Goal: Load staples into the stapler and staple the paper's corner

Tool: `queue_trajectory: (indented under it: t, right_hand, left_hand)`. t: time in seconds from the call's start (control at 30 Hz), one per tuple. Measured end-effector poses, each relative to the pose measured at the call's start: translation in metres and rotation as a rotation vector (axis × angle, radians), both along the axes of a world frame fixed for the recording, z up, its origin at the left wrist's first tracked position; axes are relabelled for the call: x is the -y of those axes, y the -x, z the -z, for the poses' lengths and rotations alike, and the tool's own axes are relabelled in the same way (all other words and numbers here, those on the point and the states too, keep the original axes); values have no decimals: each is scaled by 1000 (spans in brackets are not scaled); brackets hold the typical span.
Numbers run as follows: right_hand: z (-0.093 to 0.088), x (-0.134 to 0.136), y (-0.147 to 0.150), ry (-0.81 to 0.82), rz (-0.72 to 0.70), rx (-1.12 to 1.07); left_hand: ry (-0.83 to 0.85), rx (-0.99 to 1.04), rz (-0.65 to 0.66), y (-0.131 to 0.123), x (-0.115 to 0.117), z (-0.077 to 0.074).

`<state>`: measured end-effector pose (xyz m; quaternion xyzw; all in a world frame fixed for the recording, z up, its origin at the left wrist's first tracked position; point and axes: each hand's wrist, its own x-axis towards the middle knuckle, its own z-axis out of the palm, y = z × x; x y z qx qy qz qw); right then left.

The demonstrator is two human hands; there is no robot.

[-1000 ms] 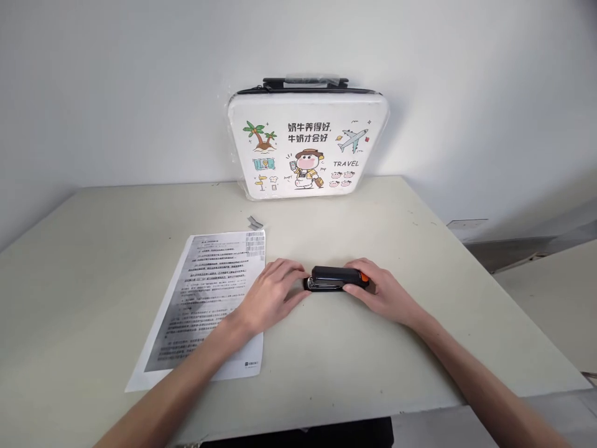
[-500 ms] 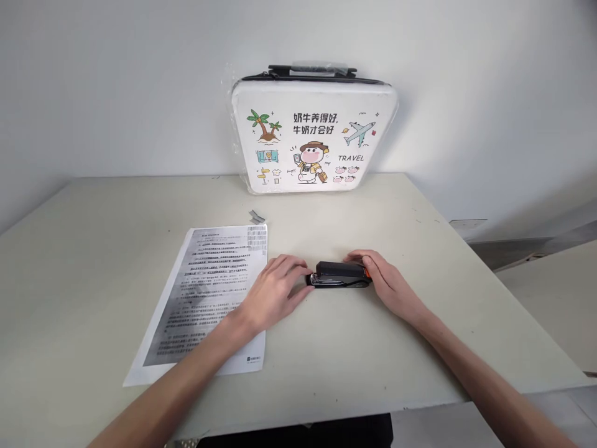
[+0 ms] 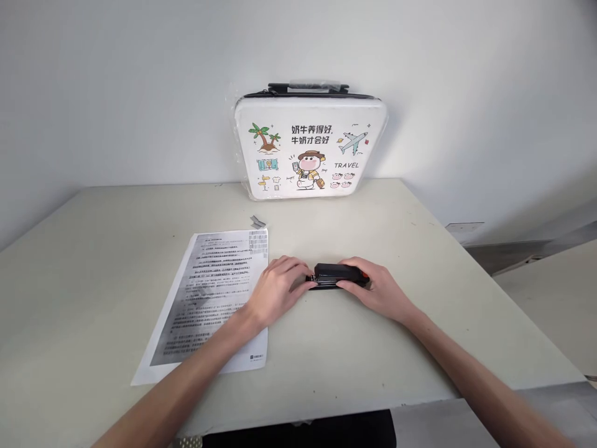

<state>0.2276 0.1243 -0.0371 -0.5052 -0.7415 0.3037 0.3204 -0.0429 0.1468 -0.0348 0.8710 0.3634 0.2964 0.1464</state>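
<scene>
A black stapler (image 3: pixel 332 273) lies sideways on the table between my two hands. My right hand (image 3: pixel 373 287) is wrapped round its right end, thumb along the near side and fingers on the far side, beside a bit of orange. The left end of the stapler is pinched between the thumb and fingers of my left hand (image 3: pixel 281 287). Under my left wrist and forearm lies a printed sheet of paper (image 3: pixel 209 298), partly covered by them; whether there are more sheets beneath I cannot tell.
Some small grey staple strips (image 3: pixel 257 222) lie just beyond the paper. A white case (image 3: pixel 310 146) with cartoon prints and a black handle stands at the back of the table (image 3: pixel 373 361), against the wall. A wall plate (image 3: pixel 465 231) is at the right.
My right hand has slid left along the stapler, and its thumb now lies on the near side. My left hand stays at the left end. The view has tilted slightly up.
</scene>
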Motion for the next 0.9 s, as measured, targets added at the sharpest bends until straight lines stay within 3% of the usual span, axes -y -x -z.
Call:
queue_trajectory:
  t: [0.57,0.63,0.73,0.9]
  right_hand:
    - [-6,-1,-13,79,6,-62]
    - [-6,-1,-13,75,1,-58]
    - [-6,-1,-12,75,1,-54]
    - [-7,-2,-13,97,0,-71]
  left_hand:
    - [-51,-169,87,53,-25,-30]
    - [-59,-127,-4,62,-40,-32]
    - [-113,-129,-243,77,-73,-31]
    - [-142,-428,-418,94,-130,-31]
